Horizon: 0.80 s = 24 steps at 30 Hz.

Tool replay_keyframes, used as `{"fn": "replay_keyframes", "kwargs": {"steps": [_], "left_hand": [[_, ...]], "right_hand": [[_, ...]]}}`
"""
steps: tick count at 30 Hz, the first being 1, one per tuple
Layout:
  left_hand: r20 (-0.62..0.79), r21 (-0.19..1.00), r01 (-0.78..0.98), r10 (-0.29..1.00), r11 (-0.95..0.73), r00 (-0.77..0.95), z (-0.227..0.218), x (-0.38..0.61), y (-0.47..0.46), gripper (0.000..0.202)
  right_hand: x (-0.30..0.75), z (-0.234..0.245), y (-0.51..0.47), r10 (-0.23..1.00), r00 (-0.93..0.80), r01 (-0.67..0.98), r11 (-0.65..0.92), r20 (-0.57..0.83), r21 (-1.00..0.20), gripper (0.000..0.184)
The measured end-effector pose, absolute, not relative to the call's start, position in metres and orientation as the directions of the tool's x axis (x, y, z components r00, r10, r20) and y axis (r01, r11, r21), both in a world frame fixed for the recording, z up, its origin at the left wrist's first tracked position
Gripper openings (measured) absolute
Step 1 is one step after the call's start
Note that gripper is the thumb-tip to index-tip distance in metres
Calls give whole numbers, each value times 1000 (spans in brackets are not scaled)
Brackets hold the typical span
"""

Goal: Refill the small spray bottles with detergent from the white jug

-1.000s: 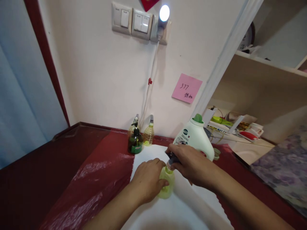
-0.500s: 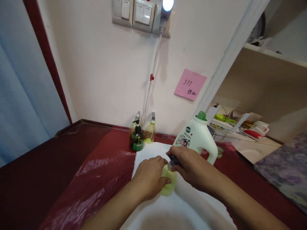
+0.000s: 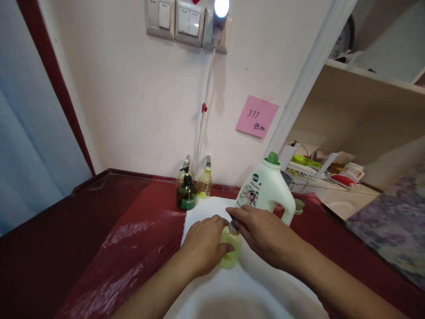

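A small, see-through yellow bottle stands upright on a white sheet. My left hand is wrapped round its left side, thumb across the front. My right hand grips the dark grey top of the bottle, its fingers reaching over it; the hand hides most of that top. A pale collar shows at the bottle's neck. Just behind my right hand is a large pale-green jug with a handle and a green piece in its mouth.
A dark pump bottle and two clear yellowish bottles with grey heads, one of them the right bottle, stand by the wall. A glossy red cover lies on the table. A pink note is on the wall; shelves hold clutter at right.
My right hand's fingers have shifted over the bottle's top and hide more of it. My left hand keeps its hold. The whole view has moved slightly.
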<state>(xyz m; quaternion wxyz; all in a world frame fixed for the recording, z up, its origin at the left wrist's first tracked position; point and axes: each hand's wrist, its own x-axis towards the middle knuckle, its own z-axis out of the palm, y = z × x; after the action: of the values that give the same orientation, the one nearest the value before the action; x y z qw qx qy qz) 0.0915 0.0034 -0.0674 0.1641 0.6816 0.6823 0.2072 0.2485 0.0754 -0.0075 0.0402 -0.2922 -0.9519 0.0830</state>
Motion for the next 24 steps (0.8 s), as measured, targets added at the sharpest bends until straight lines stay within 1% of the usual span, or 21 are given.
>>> {"fn": "replay_keyframes", "kwargs": {"steps": [4, 7, 9, 11, 13, 17, 21, 24], "left_hand": [[75, 557, 830, 997, -28, -17, -70, 89, 4, 43], [116, 632, 774, 993, -49, -32, -71, 91, 5, 44], [162, 699, 712, 985, -73, -58, -75, 95, 7, 38], [207, 761, 642, 973, -93, -105, -80, 100, 10, 28], [238, 808, 581, 957, -99, -167, -87, 107, 13, 21], [274, 857, 502, 926, -114, -259, -101, 114, 17, 18], [308, 874, 457, 917, -167, -253, -105, 113, 19, 17], [317, 889, 405, 926, -214, -207, -105, 108, 21, 20]], "right_hand": [[248, -3, 71, 586, -809, 588, 804, -44, -86, 30], [244, -2, 68, 605, -794, 608, 792, -56, -54, 35], [242, -3, 67, 618, -784, 620, 783, -55, -49, 43], [241, -5, 66, 630, -775, 632, 774, -55, -43, 48], [240, -6, 66, 631, -774, 633, 772, -56, -46, 44], [240, -5, 64, 623, -780, 625, 778, -58, -57, 34], [241, -3, 63, 622, -780, 625, 779, -65, -49, 34], [242, -2, 64, 612, -788, 615, 787, -68, -40, 35]]}}
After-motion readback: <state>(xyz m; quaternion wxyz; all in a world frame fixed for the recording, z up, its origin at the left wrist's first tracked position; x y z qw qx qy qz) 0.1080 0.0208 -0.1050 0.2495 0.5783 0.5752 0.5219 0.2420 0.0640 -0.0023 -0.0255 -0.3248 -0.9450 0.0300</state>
